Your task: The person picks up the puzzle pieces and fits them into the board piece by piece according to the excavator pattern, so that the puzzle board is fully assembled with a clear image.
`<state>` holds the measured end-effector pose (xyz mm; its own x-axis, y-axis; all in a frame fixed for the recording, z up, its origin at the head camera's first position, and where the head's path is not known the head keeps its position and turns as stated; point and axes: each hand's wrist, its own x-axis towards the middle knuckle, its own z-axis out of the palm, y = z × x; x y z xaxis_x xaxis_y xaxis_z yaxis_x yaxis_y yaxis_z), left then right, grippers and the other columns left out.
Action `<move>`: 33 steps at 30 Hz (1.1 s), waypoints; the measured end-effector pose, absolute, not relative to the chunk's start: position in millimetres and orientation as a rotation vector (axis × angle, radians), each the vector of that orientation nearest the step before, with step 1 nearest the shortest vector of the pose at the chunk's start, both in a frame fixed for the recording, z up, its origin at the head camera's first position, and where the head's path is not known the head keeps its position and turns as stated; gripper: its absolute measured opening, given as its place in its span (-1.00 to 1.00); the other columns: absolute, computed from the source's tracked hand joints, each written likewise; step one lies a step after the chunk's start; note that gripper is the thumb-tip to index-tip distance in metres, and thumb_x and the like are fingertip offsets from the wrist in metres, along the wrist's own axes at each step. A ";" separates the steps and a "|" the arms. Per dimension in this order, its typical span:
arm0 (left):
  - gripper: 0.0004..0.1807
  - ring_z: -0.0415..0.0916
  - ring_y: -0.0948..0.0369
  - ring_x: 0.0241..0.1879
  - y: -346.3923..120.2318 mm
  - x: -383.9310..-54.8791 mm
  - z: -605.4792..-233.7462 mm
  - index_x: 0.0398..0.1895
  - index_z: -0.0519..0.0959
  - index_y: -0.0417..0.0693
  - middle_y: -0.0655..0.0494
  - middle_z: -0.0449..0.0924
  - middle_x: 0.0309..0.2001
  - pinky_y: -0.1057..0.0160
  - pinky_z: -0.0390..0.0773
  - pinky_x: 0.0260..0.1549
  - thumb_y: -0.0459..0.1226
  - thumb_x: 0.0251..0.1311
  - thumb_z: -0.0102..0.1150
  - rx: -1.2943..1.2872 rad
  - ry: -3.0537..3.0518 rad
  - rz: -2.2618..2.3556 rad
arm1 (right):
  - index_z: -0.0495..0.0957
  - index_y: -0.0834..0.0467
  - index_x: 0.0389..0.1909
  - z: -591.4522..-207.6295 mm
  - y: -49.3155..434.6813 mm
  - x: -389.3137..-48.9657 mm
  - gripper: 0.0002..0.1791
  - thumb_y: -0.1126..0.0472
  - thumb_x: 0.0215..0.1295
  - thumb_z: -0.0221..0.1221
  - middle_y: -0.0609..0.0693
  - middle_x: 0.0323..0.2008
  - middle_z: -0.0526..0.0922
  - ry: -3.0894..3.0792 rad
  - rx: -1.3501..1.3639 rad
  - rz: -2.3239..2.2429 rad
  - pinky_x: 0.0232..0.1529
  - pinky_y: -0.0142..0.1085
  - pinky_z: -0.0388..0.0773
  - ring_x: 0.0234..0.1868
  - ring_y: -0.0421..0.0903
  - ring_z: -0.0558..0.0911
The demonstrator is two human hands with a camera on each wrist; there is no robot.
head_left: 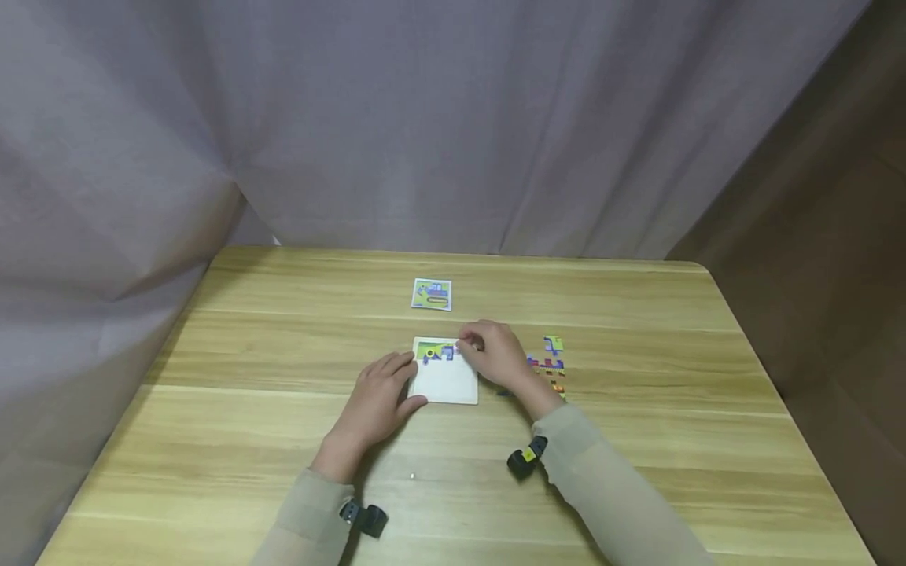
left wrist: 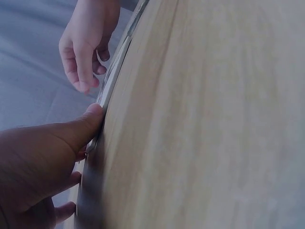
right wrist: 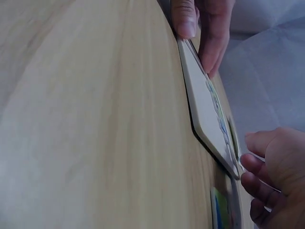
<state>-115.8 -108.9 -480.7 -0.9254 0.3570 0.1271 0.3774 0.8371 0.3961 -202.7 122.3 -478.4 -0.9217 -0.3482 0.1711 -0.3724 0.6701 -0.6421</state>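
bracing the white tray point(head_left: 446, 387) on the table point(head_left: 609, 487), the left hand point(head_left: 377, 397) in the head view lays its fingers along the left edge and its thumb at the near left corner, likely to keep the tray from sliding; the right hand point(head_left: 495, 358) bends over the far right corner, thumb and forefinger close together beside the fitted pieces point(head_left: 447, 353) along the far side. loose pieces point(head_left: 554, 343) lie to the right, probably for that hand's easy reach, and the picture card point(head_left: 432, 295) lies beyond the tray, seemingly where it can be seen unblocked. from the left wrist, the left hand grips the tray's corner, thumb pressed to the edge, while the right hand hangs fingers down; whether it pinches a piece cannot be told. from the right wrist, the left thumb and fingers straddle the tray's corner, and the right hand curls loosely at the opposite end, palm side partly showing, near a green-and-blue piece point(right wrist: 220, 208) on the table.
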 end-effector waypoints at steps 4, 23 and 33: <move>-0.36 0.28 -0.13 0.41 -110.2 -115.5 -482.1 0.27 0.54 -0.19 -0.13 0.41 0.39 -0.22 0.20 0.41 0.03 0.26 0.34 -0.597 -2.956 -0.659 | 0.73 0.14 -0.16 -477.8 129.5 -201.2 -0.88 0.21 0.35 0.32 -0.07 -0.33 0.66 -2.812 0.626 1.144 -0.19 -0.27 0.62 -0.31 -0.14 0.58; -0.36 0.28 -0.13 0.41 -109.9 -114.5 -483.0 0.28 0.53 -0.20 -0.13 0.42 0.39 -0.22 0.21 0.41 0.03 0.27 0.33 -0.593 -2.964 -0.678 | 0.72 0.18 -0.05 -480.8 164.9 -198.1 -0.78 0.19 0.37 0.32 -0.04 -0.26 0.70 -2.771 0.602 1.150 -0.16 -0.23 0.65 -0.25 -0.14 0.63; -0.35 0.27 -0.10 0.42 -110.7 -113.3 -483.3 0.29 0.54 -0.16 -0.10 0.41 0.40 -0.19 0.20 0.42 0.05 0.28 0.32 -0.579 -2.998 -0.666 | 0.70 0.23 -0.02 -478.7 177.1 -197.4 -0.77 0.22 0.41 0.27 0.05 -0.14 0.73 -2.768 0.606 1.145 -0.04 -0.15 0.67 -0.16 -0.05 0.67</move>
